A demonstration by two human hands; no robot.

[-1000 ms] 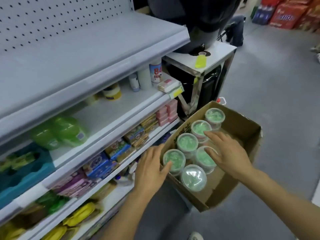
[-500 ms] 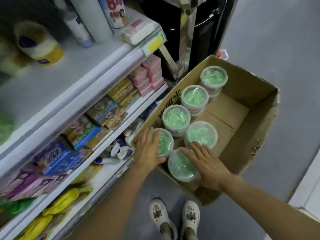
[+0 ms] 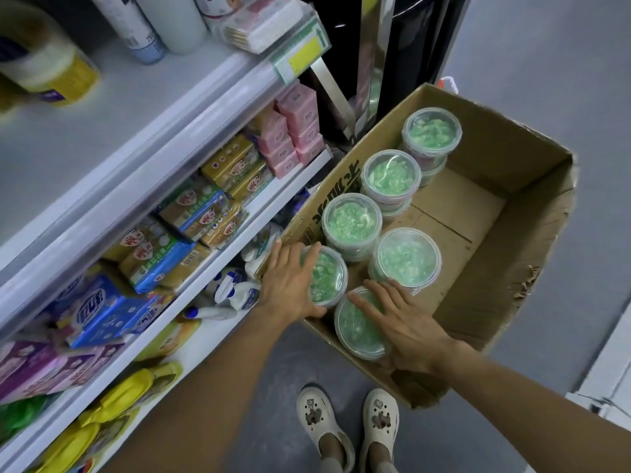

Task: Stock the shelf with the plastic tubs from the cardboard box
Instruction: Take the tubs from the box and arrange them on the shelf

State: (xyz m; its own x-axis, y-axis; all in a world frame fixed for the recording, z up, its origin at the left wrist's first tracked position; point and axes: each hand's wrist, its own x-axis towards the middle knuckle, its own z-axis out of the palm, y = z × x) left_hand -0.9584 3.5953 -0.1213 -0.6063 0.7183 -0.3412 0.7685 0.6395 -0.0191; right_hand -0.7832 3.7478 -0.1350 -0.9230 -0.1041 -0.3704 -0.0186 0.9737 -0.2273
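Observation:
An open cardboard box [image 3: 532, 254] stands on the floor beside the shelf [image 3: 218, 107]. Several clear plastic tubs with green contents sit along its left side, some of them stacked. My left hand [image 3: 290, 285] wraps the left side of one tub [image 3: 329, 278], thumb curled round its near side. The nearest tub [image 3: 355, 332] has my right hand [image 3: 406, 322] lying flat on its lid, fingers spread and thumb hidden. Other tubs [image 3: 406, 257] [image 3: 351, 221] stand untouched further back.
Bottles and a yellow jar [image 3: 51, 70] stand on the upper shelf board. Soap packs [image 3: 235, 165], pink boxes [image 3: 297, 128] and spray bottles [image 3: 239, 291] fill the lower levels. A black unit with metal legs [image 3: 368, 63] is behind the box. My white shoes [image 3: 348, 425] are on grey floor.
The view has tilted down and drawn closer to the box. Both hands came down to the nearest tubs a second ago and have since barely shifted.

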